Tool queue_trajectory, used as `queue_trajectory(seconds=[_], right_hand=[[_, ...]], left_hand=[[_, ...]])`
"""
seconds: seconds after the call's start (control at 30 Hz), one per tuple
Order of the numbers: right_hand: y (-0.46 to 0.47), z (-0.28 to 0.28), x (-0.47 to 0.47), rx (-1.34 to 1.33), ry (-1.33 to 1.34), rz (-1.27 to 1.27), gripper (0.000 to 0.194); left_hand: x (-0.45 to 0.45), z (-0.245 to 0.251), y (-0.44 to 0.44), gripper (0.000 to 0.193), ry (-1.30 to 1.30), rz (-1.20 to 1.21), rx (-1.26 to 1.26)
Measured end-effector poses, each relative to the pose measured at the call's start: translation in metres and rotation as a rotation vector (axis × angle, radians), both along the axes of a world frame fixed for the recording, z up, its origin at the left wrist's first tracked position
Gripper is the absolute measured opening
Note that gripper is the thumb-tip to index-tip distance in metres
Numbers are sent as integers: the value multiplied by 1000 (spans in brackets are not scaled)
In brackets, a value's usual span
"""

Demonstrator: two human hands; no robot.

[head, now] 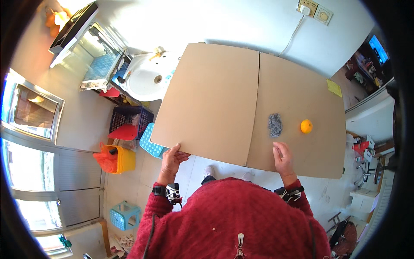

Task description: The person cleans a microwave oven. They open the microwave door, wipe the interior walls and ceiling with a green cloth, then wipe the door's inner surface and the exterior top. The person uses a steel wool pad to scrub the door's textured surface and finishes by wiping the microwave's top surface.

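Observation:
My left hand point(173, 159) is at the near left edge of a cardboard-topped table point(210, 100). Its thumb lies on the cardboard edge, while the other fingers sit loosely bent beside the edge and hold nothing that I can see. Over the near part of the right-hand panel is my right hand point(284, 160), its fingers bent, with a gap between thumb and forefinger and nothing held. Just beyond those fingertips lies a grey metal-wool scouring pad point(275, 125), apart from the hand. An orange citrus fruit point(306, 126) rests to the right of the pad.
A seam point(257, 94) divides the cardboard. A yellow cloth or paper point(334, 88) lies at its far right corner. Left of the table are a white washbasin point(144, 82), a blue stool point(150, 139), a dark plastic crate point(124, 116) and a yellow bin point(126, 161).

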State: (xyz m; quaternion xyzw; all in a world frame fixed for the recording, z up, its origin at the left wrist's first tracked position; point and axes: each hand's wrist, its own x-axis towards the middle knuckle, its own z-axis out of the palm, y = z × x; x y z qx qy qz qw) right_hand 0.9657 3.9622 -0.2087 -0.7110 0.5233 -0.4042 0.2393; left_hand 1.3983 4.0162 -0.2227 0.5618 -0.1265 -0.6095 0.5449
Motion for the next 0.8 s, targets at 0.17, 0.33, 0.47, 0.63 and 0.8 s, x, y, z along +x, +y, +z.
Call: queue_trajectory(seconds=[0.17, 0.33, 0.47, 0.63, 0.8], right_hand=[[-15, 34, 60, -173, 57, 88, 55], [-78, 97, 95, -341, -77, 280, 79], [-103, 149, 95, -291, -132, 201, 83], [-183, 197, 99, -527, -5, 21, 75], [-298, 258, 104, -551, -278, 233, 74]], left_hand=[[31, 98, -10, 36, 21, -193, -188], [46, 201, -49, 44, -23, -369, -416], [49, 268, -108, 46, 87, -476, -675], [52, 324, -162, 52, 49, -494, -1142], [54, 288, -162, 47, -240, -221, -958]])
